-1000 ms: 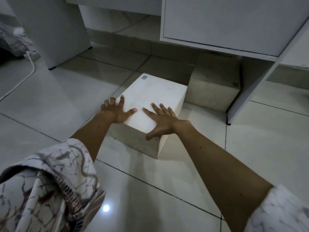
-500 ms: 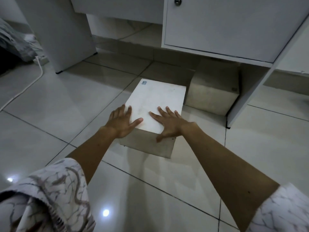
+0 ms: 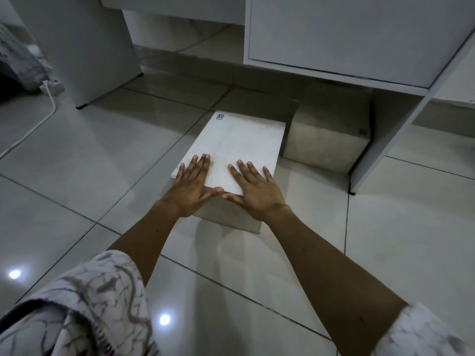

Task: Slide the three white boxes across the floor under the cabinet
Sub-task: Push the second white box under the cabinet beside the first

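Note:
A white box (image 3: 239, 140) with a small label at its far left corner lies on the tiled floor in front of the cabinet (image 3: 347, 34). My left hand (image 3: 191, 185) and my right hand (image 3: 253, 190) press flat on its near top edge, fingers straight, thumbs almost touching. A second white box (image 3: 326, 142) sits in shadow under the cabinet's bottom edge, to the right of the first box and close beside it. I see only these two boxes.
A white upright panel (image 3: 385, 140) of the cabinet stands right of the shaded box. Another white panel (image 3: 84, 47) stands at the left. A white cable (image 3: 38, 122) and plug lie on the floor at the far left. Glossy tile floor (image 3: 102, 163) surrounds the box.
The box has turned straighter and slid forward toward the cabinet, closer to the shaded box. Both hands have drawn together at its near edge.

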